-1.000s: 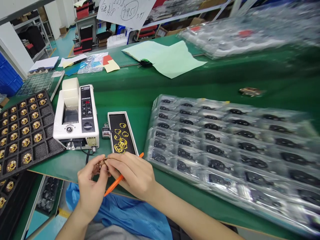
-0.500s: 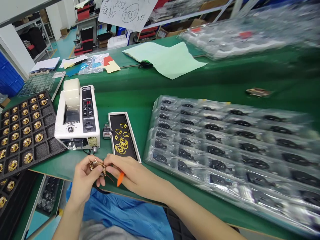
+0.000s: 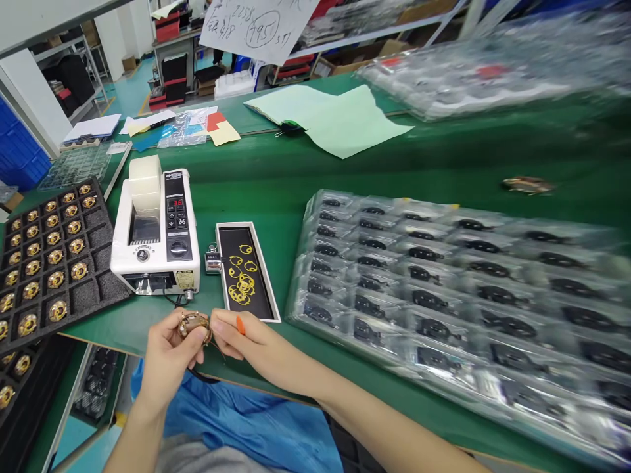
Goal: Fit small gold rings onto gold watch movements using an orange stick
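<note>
A round gold-coloured watch-like part is gripped in the fingers of my left hand, above the front edge of the green bench. My right hand is closed beside it, with its fingertips close against the part's right side. A slim tool with an orange end sticks out of my right hand; the rest of it is hidden by the fingers. A thin wire or strip hangs below the part, too fine to make out. Just beyond my hands stands a white-rimmed box holding yellow rings.
On the left are a tape dispenser and a black foam tray of gold parts. A small metal counter touches the box. Stacked clear blister trays with black parts fill the right. A gold-brown piece lies behind them.
My right hand has turned, so the orange end has shifted from below its fingers to their upper side. The gold part has tilted in my left hand, showing more of its face.
</note>
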`<state>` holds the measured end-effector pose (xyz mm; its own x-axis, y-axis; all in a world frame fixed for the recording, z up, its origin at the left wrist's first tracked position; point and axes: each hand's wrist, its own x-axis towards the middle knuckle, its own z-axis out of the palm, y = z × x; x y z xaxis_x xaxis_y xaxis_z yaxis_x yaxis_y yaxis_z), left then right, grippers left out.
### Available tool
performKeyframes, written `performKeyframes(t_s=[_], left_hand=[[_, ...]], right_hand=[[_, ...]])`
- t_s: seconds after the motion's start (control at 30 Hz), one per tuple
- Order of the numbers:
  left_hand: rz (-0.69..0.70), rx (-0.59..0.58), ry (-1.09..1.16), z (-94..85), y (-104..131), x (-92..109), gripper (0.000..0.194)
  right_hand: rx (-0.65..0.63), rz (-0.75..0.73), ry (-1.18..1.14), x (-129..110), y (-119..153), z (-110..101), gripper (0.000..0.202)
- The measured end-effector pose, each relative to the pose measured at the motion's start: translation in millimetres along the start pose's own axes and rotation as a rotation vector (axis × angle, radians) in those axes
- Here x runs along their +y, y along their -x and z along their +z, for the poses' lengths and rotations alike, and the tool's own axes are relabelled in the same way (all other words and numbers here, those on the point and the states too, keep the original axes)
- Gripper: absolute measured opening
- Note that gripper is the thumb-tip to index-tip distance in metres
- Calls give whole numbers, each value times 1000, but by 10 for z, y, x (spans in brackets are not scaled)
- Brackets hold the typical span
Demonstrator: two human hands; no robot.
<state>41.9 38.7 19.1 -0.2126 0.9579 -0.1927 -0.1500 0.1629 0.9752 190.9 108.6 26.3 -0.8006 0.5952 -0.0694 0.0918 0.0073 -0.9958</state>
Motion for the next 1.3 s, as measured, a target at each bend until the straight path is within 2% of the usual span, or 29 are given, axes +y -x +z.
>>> performKeyframes(t_s=[0.07,0.13,0.2,0.27,0.37,0.43,0.53,0.63,0.7,0.8,0.87,0.93,1.0,1.1,1.17,1.3], left_hand=[[17,35,-24,10,-1,-33,35],[108,94,-113,19,6,-53,32],[307,188,-308,27,17,-70,24],[575,268,-540,34,20,-103,16],[884,311,-795,54,-3,-210,34],[968,350,-897,86,-21,-298,45],[979,352,-910,162,-8,-389,58],[895,285,-743,214,45,-385,61],[721,286,-512,190,58,-330,49],[341,390,-58,51,-14,-196,23],[156,439,160,-73,-112,-97,35],[90,442,238,-169,-210,-11,47],[119,445,222,-212,-270,55,44],[223,482,176,-185,-265,145,29],[349,475,74,-143,-228,228,23],[662,270,-546,-61,-214,453,14]], right_hand=[[33,24,-71,13,-33,8,59],[82,46,-114,10,-58,9,62],[117,64,-150,-2,-70,13,62],[119,74,-202,-11,-71,27,60],[121,109,-293,-7,-62,57,57],[142,138,-340,-2,-57,65,55],[174,122,-327,-28,-46,37,53],[195,82,-234,-92,-19,-29,49],[234,70,-164,-128,8,-82,47],[300,39,-75,-148,41,-158,44],[314,7,-44,-146,47,-197,43],[313,-12,-41,-141,43,-222,43],[316,-12,-53,-137,35,-238,44],[332,-12,-98,-127,29,-259,44],[331,-21,-142,-118,29,-276,45],[315,-33,-204,-114,33,-297,47]])
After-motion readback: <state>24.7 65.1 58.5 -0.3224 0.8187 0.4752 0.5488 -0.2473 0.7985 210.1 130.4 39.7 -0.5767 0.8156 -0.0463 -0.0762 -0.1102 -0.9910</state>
